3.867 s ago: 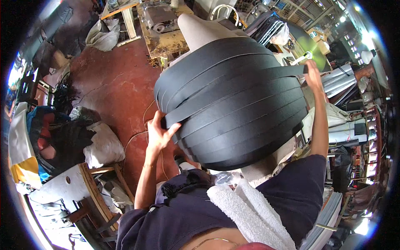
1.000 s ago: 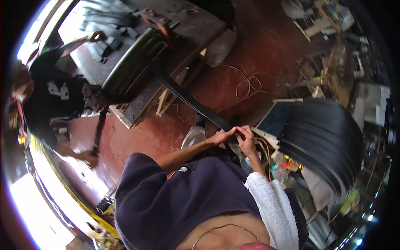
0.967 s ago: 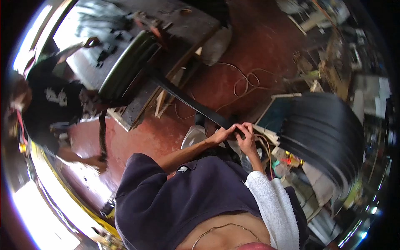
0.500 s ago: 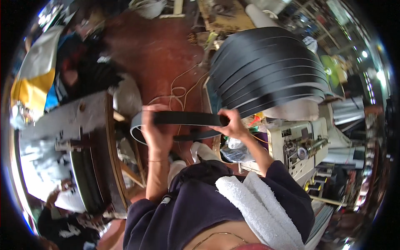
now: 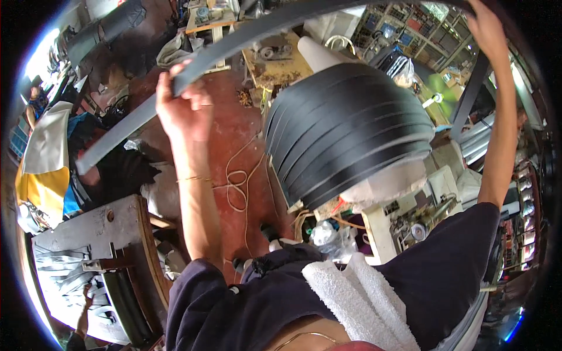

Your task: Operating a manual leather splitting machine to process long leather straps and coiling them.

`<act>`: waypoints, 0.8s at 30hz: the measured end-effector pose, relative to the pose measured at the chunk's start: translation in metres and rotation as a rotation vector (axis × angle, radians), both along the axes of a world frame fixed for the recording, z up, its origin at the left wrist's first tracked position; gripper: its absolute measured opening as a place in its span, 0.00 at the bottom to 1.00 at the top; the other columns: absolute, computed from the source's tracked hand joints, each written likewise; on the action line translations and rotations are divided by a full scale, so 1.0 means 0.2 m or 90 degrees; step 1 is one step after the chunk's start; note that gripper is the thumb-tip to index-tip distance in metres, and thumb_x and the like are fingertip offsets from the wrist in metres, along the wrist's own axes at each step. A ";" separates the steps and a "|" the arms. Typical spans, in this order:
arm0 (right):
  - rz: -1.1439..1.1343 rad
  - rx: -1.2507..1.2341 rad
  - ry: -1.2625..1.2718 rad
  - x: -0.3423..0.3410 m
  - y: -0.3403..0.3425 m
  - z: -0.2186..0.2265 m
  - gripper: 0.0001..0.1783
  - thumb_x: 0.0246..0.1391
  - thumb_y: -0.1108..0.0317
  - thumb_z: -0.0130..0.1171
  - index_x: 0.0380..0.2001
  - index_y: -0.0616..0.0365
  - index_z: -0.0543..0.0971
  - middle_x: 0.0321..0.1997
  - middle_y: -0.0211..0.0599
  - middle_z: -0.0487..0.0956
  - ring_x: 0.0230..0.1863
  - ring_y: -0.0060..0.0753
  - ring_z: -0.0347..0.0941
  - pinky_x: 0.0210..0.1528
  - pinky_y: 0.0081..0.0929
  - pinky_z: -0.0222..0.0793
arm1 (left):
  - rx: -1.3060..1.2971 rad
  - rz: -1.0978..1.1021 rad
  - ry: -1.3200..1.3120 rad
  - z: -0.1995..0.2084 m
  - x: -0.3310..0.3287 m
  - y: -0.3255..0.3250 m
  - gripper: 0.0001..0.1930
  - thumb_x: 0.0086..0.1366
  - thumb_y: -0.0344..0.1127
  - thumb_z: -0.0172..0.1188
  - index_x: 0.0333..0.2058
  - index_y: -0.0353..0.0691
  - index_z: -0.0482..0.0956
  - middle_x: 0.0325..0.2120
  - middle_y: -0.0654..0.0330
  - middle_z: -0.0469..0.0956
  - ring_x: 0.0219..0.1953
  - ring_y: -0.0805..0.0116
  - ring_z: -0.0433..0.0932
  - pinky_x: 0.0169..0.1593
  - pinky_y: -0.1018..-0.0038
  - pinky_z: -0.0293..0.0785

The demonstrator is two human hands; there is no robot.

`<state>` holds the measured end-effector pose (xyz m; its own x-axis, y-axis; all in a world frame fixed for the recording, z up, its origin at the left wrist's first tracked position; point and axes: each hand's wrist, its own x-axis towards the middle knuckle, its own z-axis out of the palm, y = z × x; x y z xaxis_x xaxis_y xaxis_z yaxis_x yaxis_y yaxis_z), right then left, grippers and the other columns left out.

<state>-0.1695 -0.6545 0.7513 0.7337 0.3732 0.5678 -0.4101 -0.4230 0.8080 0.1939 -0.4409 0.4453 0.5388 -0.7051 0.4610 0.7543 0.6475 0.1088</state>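
1. Strip of black material (image 5: 234, 48) arches across the head view, over the far side of the mound of black bands (image 5: 351, 126). It looks held up clear of the mound, though depth is hard to judge.
2. Its long axis climbs from the mound's left toward the mound's far right, roughly along the run of the bands.
3. Left hand (image 5: 184, 111), left of the mound, has its fingers curled about the strip, pinching it; a loose end slants down on the side away from the mound.
4. Right hand (image 5: 489, 30), off the mound's far right, closes on the strip, its fingertips partly cut off. Whether the dark length (image 5: 470, 96) below belongs to the strip, I cannot tell.
5. Neither hand touches the mound; both look about equally near it.
6. Bands on the mound overlap in layers; a pale support (image 5: 386, 184) shows at its near right.
7. Red floor (image 5: 234, 123) lies left of the mound, a sewing machine (image 5: 442, 182) near its right, a green fan (image 5: 448, 93) beyond; well apart, near left, a co-worker's hand (image 5: 88, 292) is at a bench (image 5: 105, 216).
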 end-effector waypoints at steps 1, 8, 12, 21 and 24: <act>-0.161 0.089 0.027 -0.22 -0.38 0.04 0.25 0.45 0.76 0.53 0.51 0.61 0.70 0.48 0.50 0.75 0.52 0.47 0.72 0.54 0.36 0.65 | -0.008 -0.023 -0.046 -0.01 -0.05 -0.12 0.18 0.70 0.44 0.46 0.38 0.33 0.75 0.41 0.51 0.76 0.21 0.75 0.70 0.20 0.83 0.67; -0.362 0.451 0.069 -0.43 -1.37 -0.82 0.20 0.43 0.80 0.53 0.44 0.64 0.69 0.49 0.52 0.71 0.56 0.53 0.66 0.60 0.45 0.60 | 0.183 -0.030 -0.002 -0.47 -0.34 -0.89 0.17 0.71 0.49 0.46 0.39 0.41 0.74 0.43 0.56 0.77 0.29 0.67 0.77 0.32 0.77 0.77; -0.445 0.661 0.133 -0.46 -1.55 -1.22 0.29 0.41 0.79 0.61 0.51 0.57 0.69 0.62 0.48 0.66 0.66 0.49 0.57 0.66 0.37 0.55 | 0.354 -0.102 0.042 -0.88 -0.46 -1.04 0.16 0.70 0.51 0.47 0.43 0.46 0.73 0.46 0.62 0.76 0.28 0.67 0.74 0.36 0.73 0.76; -0.456 0.835 0.237 -0.58 -1.59 -1.37 0.31 0.45 0.86 0.49 0.54 0.52 0.71 0.59 0.47 0.71 0.62 0.46 0.64 0.61 0.34 0.61 | 0.749 -0.161 0.132 -0.89 -0.53 -0.69 0.24 0.68 0.59 0.48 0.27 0.43 0.74 0.15 0.70 0.63 0.17 0.79 0.60 0.21 0.83 0.57; -0.381 0.923 0.201 -0.47 -1.57 -1.35 0.25 0.52 0.80 0.50 0.55 0.53 0.72 0.56 0.45 0.74 0.58 0.46 0.69 0.58 0.34 0.63 | 0.836 0.026 -0.218 -0.98 -0.44 -0.49 0.17 0.67 0.48 0.53 0.21 0.48 0.72 0.15 0.70 0.65 0.16 0.82 0.58 0.20 0.84 0.55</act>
<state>-0.2641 -0.9681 0.4811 0.7209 -0.6925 -0.0265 -0.6930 -0.7201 -0.0348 0.1069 -0.5394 0.2485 0.5640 -0.7113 -0.4194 0.5481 -0.0574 0.8345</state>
